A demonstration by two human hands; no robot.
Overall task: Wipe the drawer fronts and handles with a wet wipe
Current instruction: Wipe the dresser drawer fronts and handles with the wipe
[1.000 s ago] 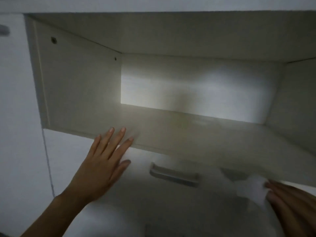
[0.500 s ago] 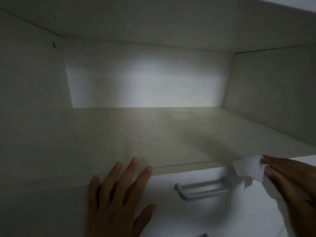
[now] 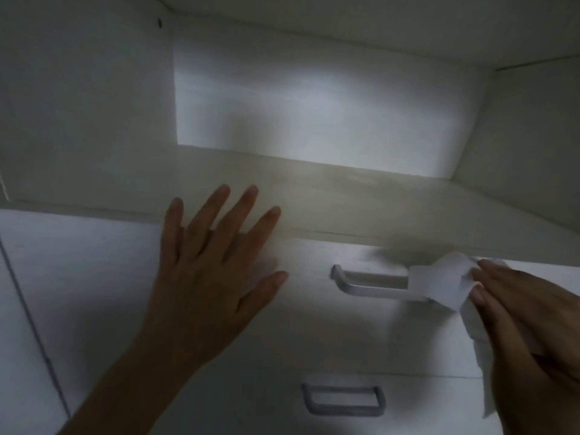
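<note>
head view, dim light, and we're looking into an open shelf compartment (image 3: 376, 211) with a paler back panel (image 3: 314, 102) catching what light there is, and a small dark hole (image 3: 160, 23) high on its left wall. just under the shelf's front edge sits the upper drawer front (image 3: 314, 337), white, and there's the left hand (image 3: 207, 277) flat on it, fingers straight and spread wide, holding nothing, the fingertips reaching up over the shelf's front edge. over to the right, the right hand (image 3: 527, 321) comes in from the lower right corner, fingers nearly straight and lying close together on the wet wipe (image 3: 439, 284), pressing it onto the right end of the upper drawer handle (image 3: 370, 285); the thumb is hidden, so whether it pinches from underneath i can't tell. the wipe is folded over that end of the handle, and more of it trails down below the hand along the drawer front. the rest of the handle bar stands bare between the two hands. lower down, the lower drawer handle (image 3: 343, 403) shows on the lower drawer front (image 3: 251, 403), well apart from both hands. a plain white panel (image 3: 18, 340) runs down the left side.
</note>
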